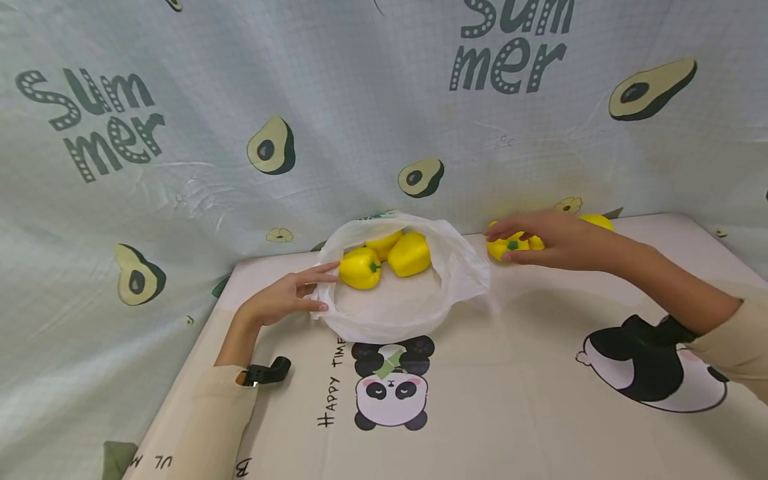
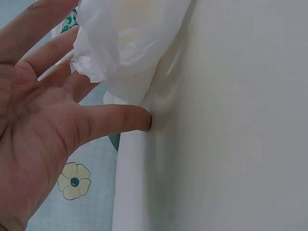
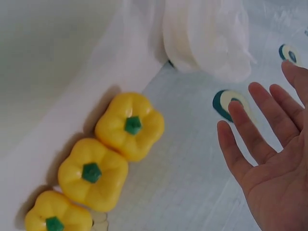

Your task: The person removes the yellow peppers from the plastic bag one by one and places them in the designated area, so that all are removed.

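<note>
A white plastic bag (image 1: 390,323) stands with its mouth wide on the table, holding a yellow bell pepper (image 1: 358,269) with a green stem, a second pepper (image 1: 411,255) and part of another (image 1: 383,245). My left hand (image 1: 282,298) is at the bag's left rim, its fingers and thumb extended; the left wrist view shows crumpled plastic (image 2: 96,62) over the fingers. To the bag's right, my right hand (image 1: 558,241) hovers over more yellow peppers, fingers spread and nothing held. In the right wrist view, three peppers (image 3: 130,126) sit in a row, apart from that hand.
Behind the table (image 1: 510,373) hangs a pale curtain (image 1: 348,100) printed with avocados and lettering. The tablecloth carries a printed panda (image 1: 392,400) in front of the bag and another panda print (image 1: 636,373) below the right forearm. A black strap (image 1: 270,372) is on the left wrist.
</note>
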Demonstrator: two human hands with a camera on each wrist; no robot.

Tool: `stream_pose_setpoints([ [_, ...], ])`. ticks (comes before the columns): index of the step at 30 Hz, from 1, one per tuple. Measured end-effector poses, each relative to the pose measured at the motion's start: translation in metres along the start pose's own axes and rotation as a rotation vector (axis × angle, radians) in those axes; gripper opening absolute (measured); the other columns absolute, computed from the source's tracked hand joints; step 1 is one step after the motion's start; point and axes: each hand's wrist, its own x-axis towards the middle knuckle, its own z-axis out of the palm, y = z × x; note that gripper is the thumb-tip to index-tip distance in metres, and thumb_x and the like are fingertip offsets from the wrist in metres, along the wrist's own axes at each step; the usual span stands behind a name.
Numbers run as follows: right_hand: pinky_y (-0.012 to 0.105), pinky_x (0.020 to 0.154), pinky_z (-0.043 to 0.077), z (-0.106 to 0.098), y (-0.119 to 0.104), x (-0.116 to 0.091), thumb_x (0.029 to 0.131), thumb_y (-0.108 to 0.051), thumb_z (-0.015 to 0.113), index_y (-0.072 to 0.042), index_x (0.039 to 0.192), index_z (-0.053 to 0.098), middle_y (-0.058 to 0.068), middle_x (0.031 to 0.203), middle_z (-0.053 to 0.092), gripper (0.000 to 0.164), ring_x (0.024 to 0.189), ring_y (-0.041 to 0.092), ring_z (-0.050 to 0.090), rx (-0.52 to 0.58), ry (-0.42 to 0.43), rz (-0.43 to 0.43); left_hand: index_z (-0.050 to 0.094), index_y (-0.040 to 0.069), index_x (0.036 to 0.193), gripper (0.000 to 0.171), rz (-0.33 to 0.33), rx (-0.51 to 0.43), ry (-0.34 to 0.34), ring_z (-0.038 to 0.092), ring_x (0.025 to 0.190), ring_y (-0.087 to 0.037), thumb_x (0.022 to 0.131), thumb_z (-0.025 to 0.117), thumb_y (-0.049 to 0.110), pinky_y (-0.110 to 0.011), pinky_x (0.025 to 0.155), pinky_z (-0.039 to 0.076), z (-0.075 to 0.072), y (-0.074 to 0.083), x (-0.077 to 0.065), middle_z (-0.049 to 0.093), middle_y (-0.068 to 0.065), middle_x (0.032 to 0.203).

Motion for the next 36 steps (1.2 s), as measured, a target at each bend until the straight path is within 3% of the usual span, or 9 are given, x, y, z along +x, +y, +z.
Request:
stream_pose_setpoints([
  [5,0.038,0.087,0.057,0.009,-0.01,0.01,0.097,-0.03,0.071,-0.024,0.133,0.065,-0.008,0.126,0.069,0.038,0.104,0.013,0.064,-0.013,-0.029,-0.038,0.056,0.002,0.144,0.064,0.007,-0.029,-0.008,0.016,0.156,-0.029,0.087,0.081,0.017,-0.053,0.123,0.019,-0.001,-0.001,-0.001,0.027,0.0,0.167],
  [14,0.037,0.085,0.056,0.021,-0.034,0.031,0.098,-0.028,0.07,-0.018,0.135,0.064,-0.006,0.13,0.068,0.038,0.099,0.016,0.062,0.012,-0.099,-0.072,0.056,0.001,0.143,0.063,0.015,-0.02,0.019,0.012,0.156,-0.031,0.088,0.081,0.016,-0.057,0.124,0.014,-0.001,-0.001,-0.004,0.024,-0.002,0.168],
  [19,0.042,0.093,0.056,0.023,-0.043,0.043,0.098,-0.026,0.07,-0.017,0.135,0.064,-0.001,0.128,0.069,0.039,0.108,0.02,0.063,-0.053,-0.061,-0.096,0.055,0.002,0.144,0.062,0.013,-0.007,0.028,0.004,0.157,-0.032,0.089,0.079,0.016,-0.065,0.122,0.009,0.0,-0.001,-0.004,0.02,-0.002,0.17],
  [24,0.047,0.102,0.05,0.016,-0.051,0.05,0.098,-0.026,0.069,-0.018,0.133,0.065,0.001,0.129,0.068,0.036,0.121,0.025,0.057,-0.07,0.003,-0.068,0.055,0.006,0.145,0.059,-0.01,0.088,0.008,0.009,0.156,-0.037,0.092,0.076,0.024,-0.068,0.119,0.014,-0.003,0.007,-0.008,0.018,-0.002,0.17],
  [29,0.046,0.104,0.049,0.009,-0.059,0.055,0.098,-0.027,0.069,-0.019,0.133,0.065,-0.001,0.129,0.068,0.035,0.122,0.024,0.057,-0.084,0.007,-0.086,0.057,0.009,0.144,0.057,-0.026,0.213,-0.03,0.021,0.152,-0.04,0.094,0.073,0.03,-0.066,0.116,0.027,-0.013,0.017,-0.009,0.022,-0.005,0.169],
  [33,0.045,0.106,0.048,0.007,-0.068,0.058,0.099,-0.029,0.068,-0.019,0.133,0.065,-0.003,0.13,0.068,0.036,0.124,0.022,0.057,-0.096,-0.019,-0.093,0.059,0.008,0.142,0.054,-0.021,0.274,-0.043,0.023,0.152,-0.038,0.094,0.073,0.029,-0.064,0.119,0.025,-0.019,0.019,-0.006,0.026,-0.008,0.167],
  [36,0.043,0.107,0.048,0.007,-0.074,0.063,0.099,-0.028,0.067,-0.02,0.132,0.065,-0.004,0.129,0.068,0.034,0.124,0.021,0.058,-0.101,-0.036,-0.115,0.059,0.007,0.142,0.055,-0.038,0.258,-0.057,0.026,0.151,-0.039,0.093,0.075,0.027,-0.064,0.119,0.025,-0.021,0.018,-0.004,0.025,-0.01,0.167],
])
